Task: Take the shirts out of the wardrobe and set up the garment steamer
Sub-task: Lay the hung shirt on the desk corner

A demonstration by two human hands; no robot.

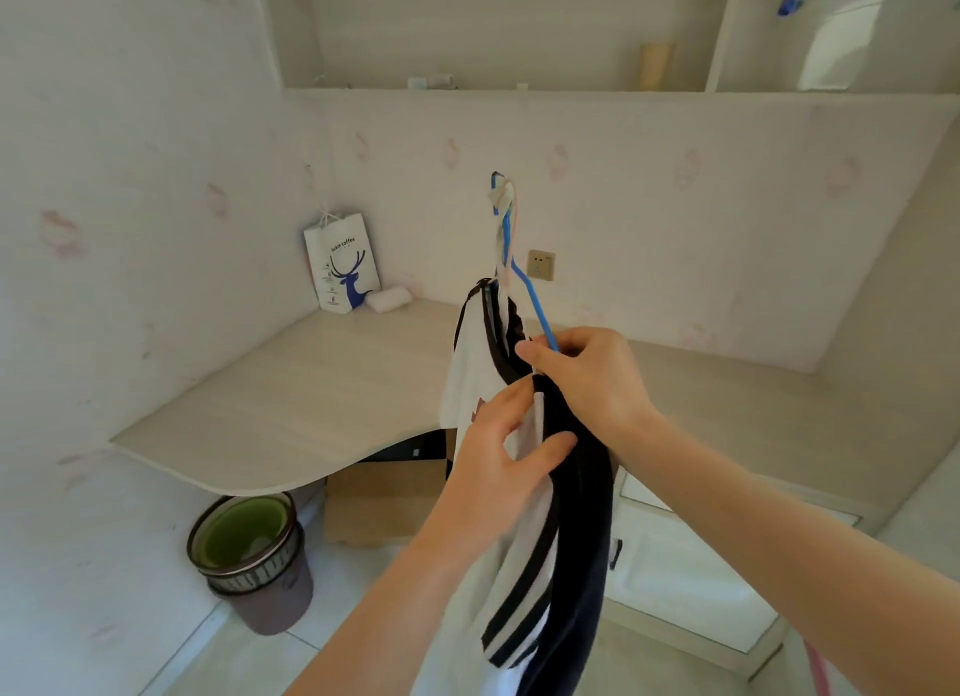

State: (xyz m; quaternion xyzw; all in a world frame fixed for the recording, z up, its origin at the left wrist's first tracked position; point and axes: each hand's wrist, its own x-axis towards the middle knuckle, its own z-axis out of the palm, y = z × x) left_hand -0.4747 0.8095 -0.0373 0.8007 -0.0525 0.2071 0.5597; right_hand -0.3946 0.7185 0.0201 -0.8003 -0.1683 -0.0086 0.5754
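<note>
Nearest us are our two forearms, reaching up to the shirts. Our left hand (501,453) pinches the white shirt (470,378) near its black-striped edge, thumb and fingers curled on the cloth beside a pale hanger arm. Our right hand (587,378) is curled around the dark shirt (582,487) and seems also to grip the lower end of the blue hanger (537,308), though the fingers hide exactly what they close on. Both shirts hang from hangers caught on a wall hook (498,186) above the desk (311,388), well out of any wardrobe. We judge they are hung here to keep them off the floor and spread for steaming, and our hands hold them apart to sort one from the other. No steamer shows. Farther off, a paper bag (342,266) stands on the desk corner, a socket (541,265) sits just right of the hangers, and a bin (254,555) stands below the desk.
</note>
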